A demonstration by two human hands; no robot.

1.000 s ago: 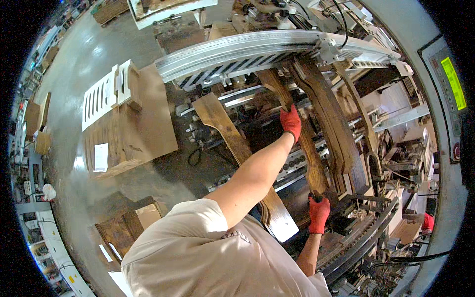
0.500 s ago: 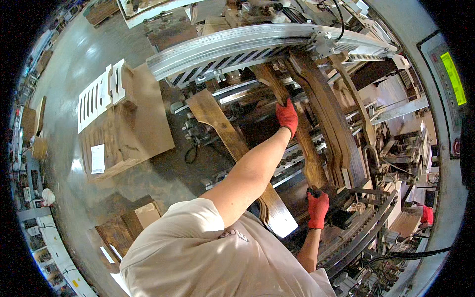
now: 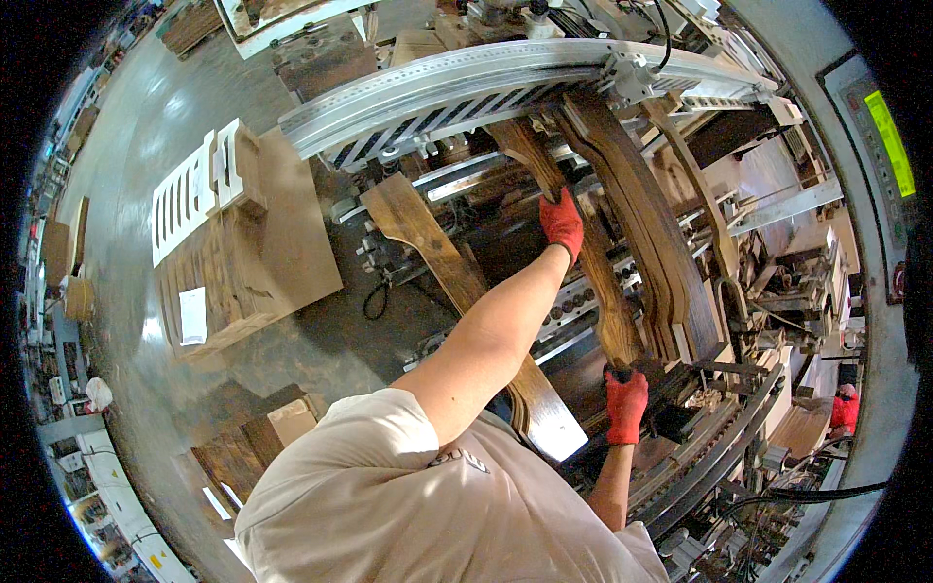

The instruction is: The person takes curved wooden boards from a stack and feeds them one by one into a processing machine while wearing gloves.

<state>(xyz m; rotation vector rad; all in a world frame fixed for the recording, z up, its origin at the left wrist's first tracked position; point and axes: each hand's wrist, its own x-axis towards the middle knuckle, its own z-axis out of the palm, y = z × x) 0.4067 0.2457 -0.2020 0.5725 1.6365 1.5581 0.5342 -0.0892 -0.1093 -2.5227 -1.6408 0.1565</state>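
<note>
Shirt (image 3: 418, 505): while it filled the lower edge of the view, its pale cloth covered the person's body and upper arms.
Right hand (image 3: 626, 403): wearing a red glove, it was clenched on the near end of the wavy board, with some fingertips hidden.
Wavy board (image 3: 604, 291): this brown length of wood lay pointing away from the person, above the machine's metal bars, grasped by 2 hands at 2 spots.
Left hand (image 3: 562, 225): also in a red glove, it gripped the same piece farther along, around the middle, with its arm stretched out across the view.
Loose board (image 3: 428, 233): it was brown and curved too, lying to the left, apart from the held wood; the left forearm crossed above it, and its near end, layered at the edge, shone beside the shirt.
Stack (image 3: 646, 223): several similarly shaped boards stood side by side, just to the right of the held wood.
Panel (image 3: 889, 146): a lit green screen glowed at the right edge.
Rail (image 3: 437, 92): silver metal spanned the work, beyond both hands, its lower face marked with dark slanting stripes.
Cardboard (image 3: 296, 223): brown and flat-topped, it sat at left, with a white slotted piece (image 3: 185, 209) on it.
</note>
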